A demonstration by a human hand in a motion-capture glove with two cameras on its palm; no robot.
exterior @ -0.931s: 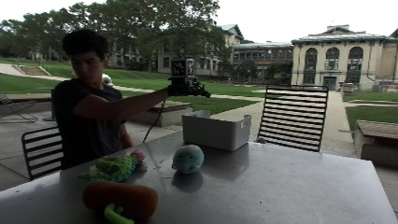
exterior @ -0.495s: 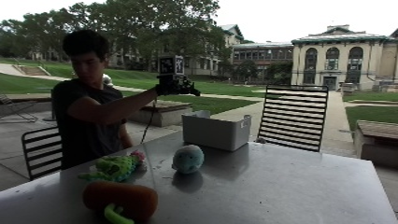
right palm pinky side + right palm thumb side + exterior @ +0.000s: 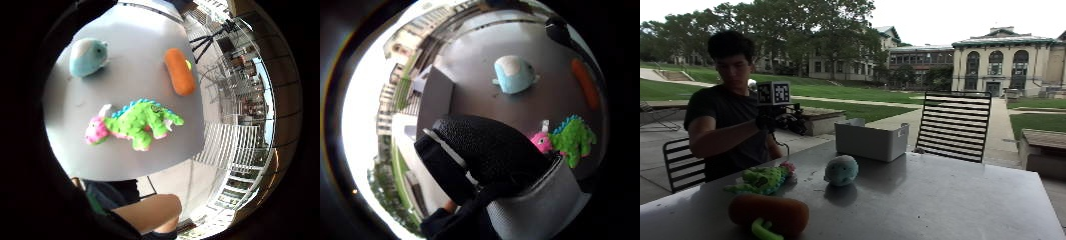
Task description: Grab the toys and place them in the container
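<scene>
Three plush toys lie on the grey table (image 3: 939, 200). The green dinosaur toy (image 3: 761, 179), with a pink head and teal spines, lies on its side near the table edge closest to the person. Just beside it, toward the middle of the table, sits the round light-blue plush (image 3: 840, 170), upright and apart from the dinosaur. The orange carrot toy (image 3: 770, 214) with a green tip lies nearer the outside camera, apart from both. In the little-finger-side palm view all three show spread over the tabletop, none touching another.

The container (image 3: 871, 140), a pale grey open bin, stands farther back on the table, behind the blue plush and well apart from the toys; whether anything is inside cannot be told.

The gloved right hand (image 3: 768, 121) is raised in front of the person's chest, above the dinosaur's end of the table, touching no toy. Its fingers are too dark to make out, so whether they are spread or curled cannot be told.

A black slatted chair (image 3: 953, 125) stands behind the table beside the container.
</scene>
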